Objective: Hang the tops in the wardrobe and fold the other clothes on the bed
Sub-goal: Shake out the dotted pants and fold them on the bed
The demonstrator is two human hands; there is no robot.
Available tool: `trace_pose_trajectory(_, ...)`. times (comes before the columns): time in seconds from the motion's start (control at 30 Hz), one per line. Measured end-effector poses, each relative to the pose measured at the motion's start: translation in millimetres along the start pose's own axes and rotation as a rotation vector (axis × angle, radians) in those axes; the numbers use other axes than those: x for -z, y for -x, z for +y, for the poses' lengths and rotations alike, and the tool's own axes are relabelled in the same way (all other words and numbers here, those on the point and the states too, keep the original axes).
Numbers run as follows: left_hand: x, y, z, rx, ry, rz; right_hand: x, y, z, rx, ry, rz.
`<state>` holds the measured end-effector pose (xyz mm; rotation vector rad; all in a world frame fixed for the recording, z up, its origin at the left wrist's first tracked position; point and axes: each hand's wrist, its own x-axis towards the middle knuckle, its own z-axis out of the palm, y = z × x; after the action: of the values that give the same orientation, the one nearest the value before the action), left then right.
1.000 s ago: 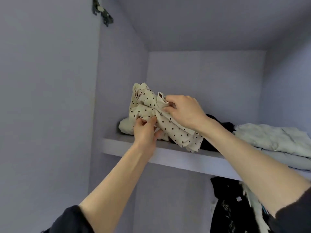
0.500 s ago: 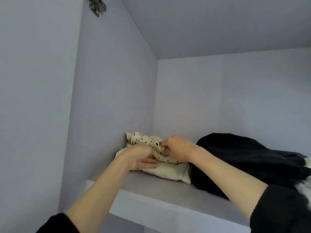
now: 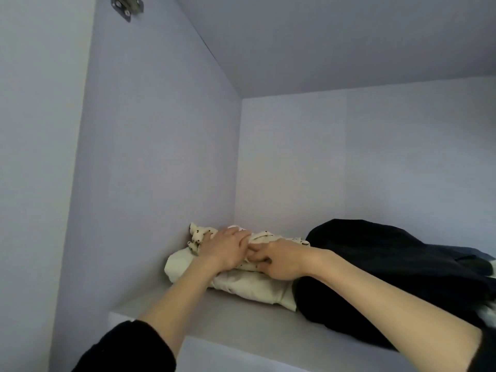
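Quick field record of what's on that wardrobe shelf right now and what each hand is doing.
place: wardrobe shelf, back-left corner
item handled: polka-dot garment, lying on a plain cream folded garment
left hand: on the polka-dot garment, fingers over it
right hand: fingers curled into the polka-dot fabric
beside: black garment to the right, touching the cream one
overhead: metal hinge, upper left
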<state>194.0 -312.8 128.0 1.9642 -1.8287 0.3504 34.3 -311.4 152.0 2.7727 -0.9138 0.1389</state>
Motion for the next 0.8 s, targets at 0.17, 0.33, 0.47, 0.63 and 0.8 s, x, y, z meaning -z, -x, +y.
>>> trace_pose_trajectory(0.17,9.1,-3.9,-9.1,-0.019,0.006,-0.103,28.9,-21.8,7.8,-0.178,-0.085,0.407)
trace_pose_trajectory(0.33,-5.1,4.4,-11.2,0.109,-0.044,-0.162,-32.9,-45.4,10.2,-0.3,-0.102,-0.004)
trace_pose_trajectory(0.47,-3.2,2.4,-12.0,0.134,-0.067,-0.176,-33.4,-44.5,19.2,-0.303,-0.122,-0.061)
trace_pose_trajectory(0.63,-6.6,7.1,-11.9,0.152,-0.056,-0.167,-33.2,-40.6,20.5,-0.37,-0.021,-0.085)
trace_pose_trajectory(0.8,7.3,2.6,-8.8,0.158,-0.079,-0.261,-21.9,-35.9,18.4,-0.336,-0.09,-0.072)
